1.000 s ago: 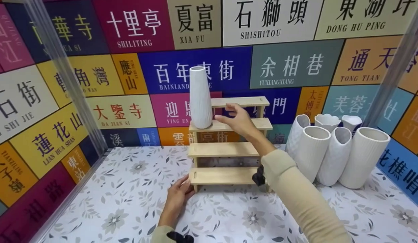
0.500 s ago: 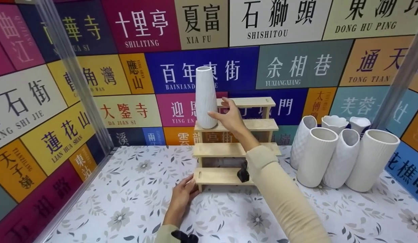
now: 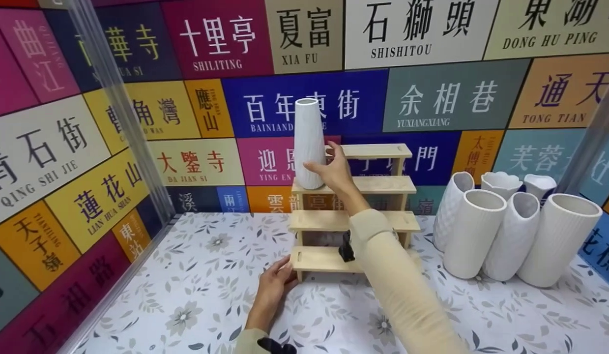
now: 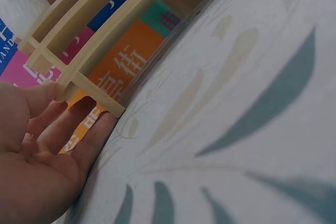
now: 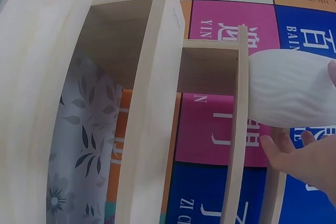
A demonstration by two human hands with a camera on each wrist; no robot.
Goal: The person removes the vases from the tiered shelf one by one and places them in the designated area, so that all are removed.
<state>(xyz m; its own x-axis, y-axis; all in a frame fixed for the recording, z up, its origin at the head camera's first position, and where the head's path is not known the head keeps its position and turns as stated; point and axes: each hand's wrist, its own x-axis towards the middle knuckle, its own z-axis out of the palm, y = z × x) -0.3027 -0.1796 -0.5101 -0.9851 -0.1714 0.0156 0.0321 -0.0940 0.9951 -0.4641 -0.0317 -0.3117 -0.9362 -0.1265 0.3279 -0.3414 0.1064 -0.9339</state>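
Note:
A tall white ribbed vase (image 3: 308, 132) stands upright at the left end of the second shelf from the top of a wooden tiered stand (image 3: 353, 220). My right hand (image 3: 336, 172) holds it low down, thumb on the front and fingers round the right side. In the right wrist view the vase's lower part (image 5: 289, 87) lies between thumb and fingers (image 5: 278, 150). My left hand (image 3: 274, 285) grips the front left leg of the stand at the lowest shelf. The left wrist view shows its thumb and fingers (image 4: 97, 135) about that leg (image 4: 100, 95).
Several white vases (image 3: 520, 236) of different shapes stand grouped right of the stand. A floral cloth (image 3: 211, 275) covers the table. Behind rises a wall of coloured signs (image 3: 304, 88), with a clear upright post (image 3: 127, 113) at the left.
My right hand has moved left onto the vase, its thumb now on the front. The left hand stays at the stand's leg. The view has shifted slightly left.

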